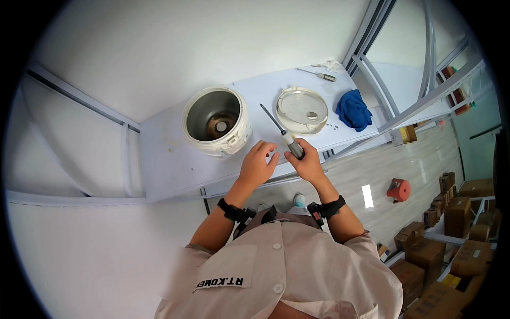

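Observation:
My right hand is closed around the grey and white handle of a screwdriver, its dark shaft slanting up and to the left over the table. Close beside it, my left hand has loosely curled fingers, with a gap between thumb and forefinger; nothing can be made out in it. A round white cooker body with a grey, brown-stained inside stands on the table beyond my left hand. Past the screwdriver lies a detached round lid, with several small screws beside it.
A crumpled blue cloth lies at the table's right end. Behind the lid are a second screwdriver and a white cloth. Metal frame bars border the white table. A red stool and cardboard boxes stand to the right.

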`<control>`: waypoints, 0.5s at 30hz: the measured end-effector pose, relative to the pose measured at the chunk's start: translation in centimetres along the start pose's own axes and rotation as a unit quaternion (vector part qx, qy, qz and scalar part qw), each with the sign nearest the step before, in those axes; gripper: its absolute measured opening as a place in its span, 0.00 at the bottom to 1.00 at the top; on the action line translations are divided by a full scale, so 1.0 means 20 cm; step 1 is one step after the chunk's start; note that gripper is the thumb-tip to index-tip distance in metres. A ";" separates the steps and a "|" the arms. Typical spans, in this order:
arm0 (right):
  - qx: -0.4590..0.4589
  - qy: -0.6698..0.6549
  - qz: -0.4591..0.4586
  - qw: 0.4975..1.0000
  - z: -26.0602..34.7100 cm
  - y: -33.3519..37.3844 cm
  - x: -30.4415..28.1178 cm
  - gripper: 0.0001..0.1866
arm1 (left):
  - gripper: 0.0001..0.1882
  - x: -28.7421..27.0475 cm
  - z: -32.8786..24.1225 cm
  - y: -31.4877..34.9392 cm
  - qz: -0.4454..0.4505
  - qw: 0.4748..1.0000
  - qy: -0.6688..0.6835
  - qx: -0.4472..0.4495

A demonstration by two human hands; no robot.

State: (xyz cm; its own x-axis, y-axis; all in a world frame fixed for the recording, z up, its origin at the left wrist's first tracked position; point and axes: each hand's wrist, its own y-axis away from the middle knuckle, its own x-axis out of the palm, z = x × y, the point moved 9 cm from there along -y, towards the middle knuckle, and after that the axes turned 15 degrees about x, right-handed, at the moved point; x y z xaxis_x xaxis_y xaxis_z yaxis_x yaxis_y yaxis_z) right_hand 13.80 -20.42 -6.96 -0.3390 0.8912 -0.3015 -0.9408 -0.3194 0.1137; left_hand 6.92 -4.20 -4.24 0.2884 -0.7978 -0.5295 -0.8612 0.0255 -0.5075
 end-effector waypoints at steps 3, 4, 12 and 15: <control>0.049 0.023 0.005 0.999 -0.05 0.01 -0.12 0.19 | 0.16 0.18 0.18 0.08 0.011 0.996 -0.068 -0.053; 0.055 0.024 0.004 0.998 -0.07 0.01 -0.16 0.18 | 0.17 0.22 0.22 0.09 0.014 0.994 -0.087 -0.064; 0.063 0.036 0.010 0.997 -0.16 -0.05 -0.36 0.16 | 0.14 0.39 0.42 0.12 0.027 0.974 -0.177 -0.142; 0.057 0.034 0.019 0.998 -0.19 -0.11 -0.39 0.18 | 0.12 0.43 0.46 0.12 0.037 0.971 -0.179 -0.152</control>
State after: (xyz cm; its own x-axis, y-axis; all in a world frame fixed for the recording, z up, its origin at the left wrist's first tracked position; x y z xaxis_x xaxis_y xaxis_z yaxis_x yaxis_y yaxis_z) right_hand 18.46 -27.97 -8.35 -0.3770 0.8543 -0.3578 -0.9221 -0.3099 0.2318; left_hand 11.09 -5.39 -16.30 0.3016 -0.5378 -0.7873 -0.9531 -0.1478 -0.2642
